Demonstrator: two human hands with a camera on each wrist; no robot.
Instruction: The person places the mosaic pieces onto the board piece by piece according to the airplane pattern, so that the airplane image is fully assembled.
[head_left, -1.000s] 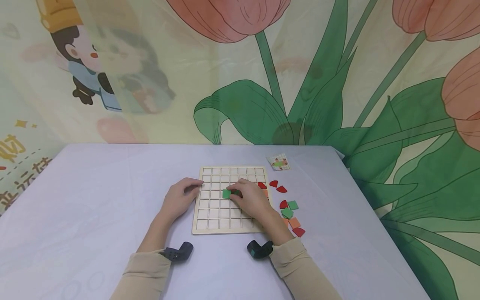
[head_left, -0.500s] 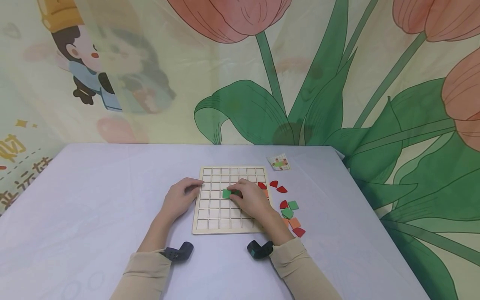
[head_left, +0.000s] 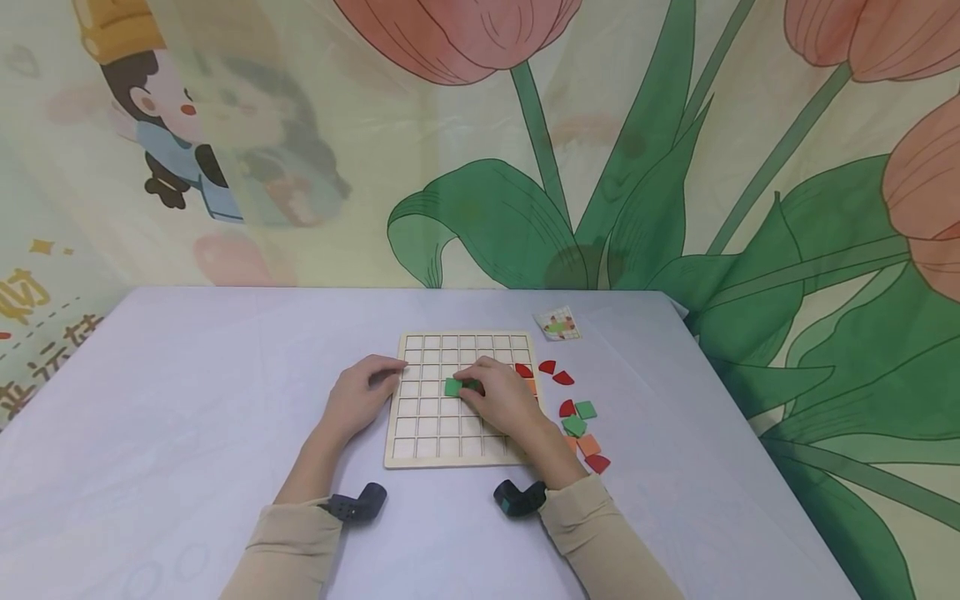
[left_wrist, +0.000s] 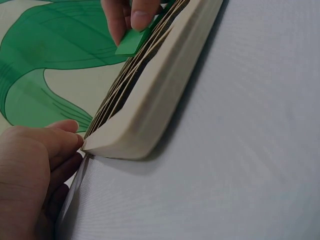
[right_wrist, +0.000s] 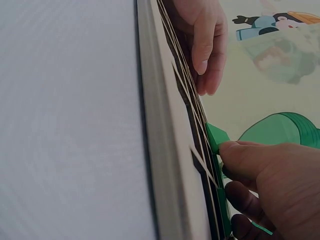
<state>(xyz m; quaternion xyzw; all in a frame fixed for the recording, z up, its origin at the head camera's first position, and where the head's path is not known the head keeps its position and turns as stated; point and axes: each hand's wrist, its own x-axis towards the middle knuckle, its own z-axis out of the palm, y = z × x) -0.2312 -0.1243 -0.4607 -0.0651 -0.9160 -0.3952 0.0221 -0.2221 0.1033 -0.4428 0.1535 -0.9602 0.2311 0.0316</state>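
A wooden grid board (head_left: 427, 462) lies on the white table in the head view. My right hand (head_left: 498, 396) is over the board's middle, with thumb and finger pinching a green square tile (head_left: 453, 387). In the left wrist view that green tile (left_wrist: 132, 44) sits tilted at the grid strips. More green (right_wrist: 223, 210) shows beneath the right fingers in the right wrist view. My left hand (head_left: 363, 392) rests at the board's left edge, its fingertips touching the frame with fingers fairly straight. A red quarter-round piece (head_left: 523, 371) and part of an orange piece (head_left: 532, 386) show on the board's right side.
Right of the board lie loose red pieces (head_left: 563, 378), green pieces (head_left: 586, 410) and orange pieces (head_left: 589, 446). A small pattern card (head_left: 558, 323) is behind them. A printed curtain (head_left: 337, 167) hangs behind the table.
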